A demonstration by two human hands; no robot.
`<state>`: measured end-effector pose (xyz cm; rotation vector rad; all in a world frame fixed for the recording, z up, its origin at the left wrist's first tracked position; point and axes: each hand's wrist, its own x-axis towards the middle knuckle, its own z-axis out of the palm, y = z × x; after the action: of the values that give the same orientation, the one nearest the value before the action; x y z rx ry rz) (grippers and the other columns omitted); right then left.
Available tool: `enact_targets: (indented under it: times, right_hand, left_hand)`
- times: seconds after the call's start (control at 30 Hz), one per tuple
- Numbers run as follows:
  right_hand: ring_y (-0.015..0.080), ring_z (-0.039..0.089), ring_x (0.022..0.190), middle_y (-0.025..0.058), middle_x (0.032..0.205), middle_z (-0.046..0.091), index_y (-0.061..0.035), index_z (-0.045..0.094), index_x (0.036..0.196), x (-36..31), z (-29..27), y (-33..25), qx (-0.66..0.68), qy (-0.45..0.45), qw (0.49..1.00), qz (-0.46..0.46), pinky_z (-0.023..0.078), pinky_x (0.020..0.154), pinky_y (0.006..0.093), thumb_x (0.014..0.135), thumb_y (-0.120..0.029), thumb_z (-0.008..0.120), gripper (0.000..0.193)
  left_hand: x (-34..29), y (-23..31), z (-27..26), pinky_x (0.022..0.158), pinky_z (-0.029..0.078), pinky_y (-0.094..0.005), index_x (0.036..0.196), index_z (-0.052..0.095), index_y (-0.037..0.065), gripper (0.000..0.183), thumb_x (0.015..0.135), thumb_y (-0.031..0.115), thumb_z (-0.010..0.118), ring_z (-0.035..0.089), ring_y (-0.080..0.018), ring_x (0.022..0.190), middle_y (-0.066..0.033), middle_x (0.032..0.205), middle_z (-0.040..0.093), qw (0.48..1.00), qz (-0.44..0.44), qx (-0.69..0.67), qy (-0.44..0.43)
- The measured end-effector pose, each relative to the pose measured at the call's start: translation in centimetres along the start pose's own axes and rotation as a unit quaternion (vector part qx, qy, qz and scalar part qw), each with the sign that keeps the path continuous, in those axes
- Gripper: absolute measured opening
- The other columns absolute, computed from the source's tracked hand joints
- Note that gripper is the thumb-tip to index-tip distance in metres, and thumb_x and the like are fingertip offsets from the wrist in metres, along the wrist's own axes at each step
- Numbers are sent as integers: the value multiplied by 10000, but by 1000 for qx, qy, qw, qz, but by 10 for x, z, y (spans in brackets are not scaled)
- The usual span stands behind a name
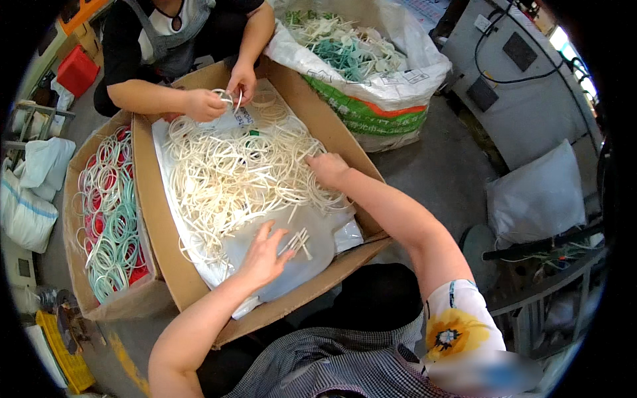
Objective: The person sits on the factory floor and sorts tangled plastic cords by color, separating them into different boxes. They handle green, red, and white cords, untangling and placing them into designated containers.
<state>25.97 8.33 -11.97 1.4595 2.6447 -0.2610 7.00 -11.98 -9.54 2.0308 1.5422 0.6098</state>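
Note:
A large heap of cream-white plastic rings [225, 166] fills most of an open cardboard box [156, 229] in front of me. My left hand [265, 255] hovers low over a translucent grey sheet [275, 282] at the near end, fingers spread and holding nothing. Beside its fingertips, several short white sticks [302, 243] lie on that sheet. At the right edge of the heap, my right hand [326, 171] has its fingers bent in among the rings. Whatever those fingers grip is hidden.
Across the box, a person's hands [222, 99] hold white rings. A narrower box [109, 302] of white and teal rings stands at left. A big woven sack [371, 109] of plastic pieces stands at far right. A grey cabinet [511, 99] and stuffed white bag [541, 192] are further right.

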Motion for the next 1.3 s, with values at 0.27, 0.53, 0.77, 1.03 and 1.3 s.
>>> enact_targets:
  times: [0.27, 0.53, 0.77, 1.03, 1.3]
  right_hand:
    - [235, 595, 834, 116, 917, 595, -28, 517, 969, -25, -87, -16, 397, 119, 898, -147, 467, 751, 319, 705, 107, 548, 299]
    - [91, 532, 848, 18, 919, 559, -13, 501, 1012, -45, -84, -97, 584, 6, 777, -234, 434, 775, 227, 839, -72, 589, 203]
    - [59, 556, 779, 20, 868, 599, -18, 547, 972, -48, -68, -108, 652, -83, 743, -126, 450, 684, 202, 873, -178, 614, 199]
    - [25, 517, 694, -31, 818, 579, -64, 535, 944, -60, -72, -109, 733, -117, 662, -100, 408, 566, 178, 920, -263, 541, 201]
    - [11, 499, 673, -54, 779, 557, -31, 584, 1005, -65, -78, -107, 740, -95, 657, -103, 408, 585, 172, 911, -236, 564, 226]
  left_hand:
    - [21, -39, -78, 870, 469, -322, 1171, 518, 40, 413, 805, 149, 674, 517, -235, 1076, -148, 1251, 469, 948, -187, -246, 83]
    - [24, -5, -88, 769, 496, -296, 1199, 491, 43, 316, 909, 157, 548, 616, -152, 827, -79, 958, 631, 820, -140, -546, 98]
    - [15, -10, -98, 722, 522, -304, 1116, 535, 13, 251, 939, 180, 472, 624, -174, 828, -104, 974, 627, 718, -158, -673, 86]
    - [15, -11, -93, 708, 482, -276, 1064, 585, 5, 198, 895, 102, 553, 567, -139, 823, -49, 994, 611, 714, -153, -679, 72]
    - [16, -2, -97, 774, 484, -334, 1154, 520, 33, 440, 973, 380, 319, 572, -165, 890, -68, 1071, 587, 634, -148, -759, 9]
